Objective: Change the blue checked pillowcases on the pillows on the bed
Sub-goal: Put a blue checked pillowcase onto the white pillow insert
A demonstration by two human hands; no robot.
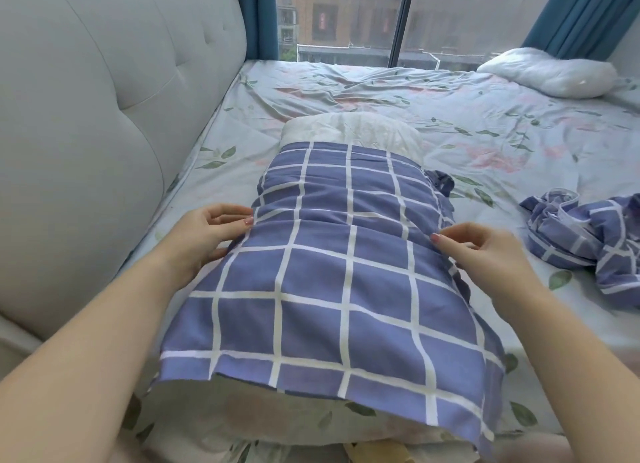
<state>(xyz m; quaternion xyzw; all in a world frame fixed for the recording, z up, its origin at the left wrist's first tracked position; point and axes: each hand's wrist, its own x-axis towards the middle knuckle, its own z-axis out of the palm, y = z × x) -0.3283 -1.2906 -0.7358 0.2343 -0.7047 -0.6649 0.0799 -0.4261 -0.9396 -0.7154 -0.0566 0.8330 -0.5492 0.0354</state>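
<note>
Along the left edge stands a pale grey tufted headboard [104,123], with the bed [346,91] beside it under a rumpled floral sheet. Left hand [204,235]: fingers closed in a pinch on the left edge of the blue checked pillowcase [329,272]. That pillowcase lies at centre, drawn partway over a white pillow [353,130], whose far end protrudes bare beyond the cloth. Right hand [485,251]: thumb and fingertips pinched together on the right edge of the same case. A second checked pillowcase [581,237] lies crumpled, well apart to the right. A bare white pillow [550,72] sits at the far right corner. No legible writing observed. Window [398,15] and teal curtains [581,12] behind.
</note>
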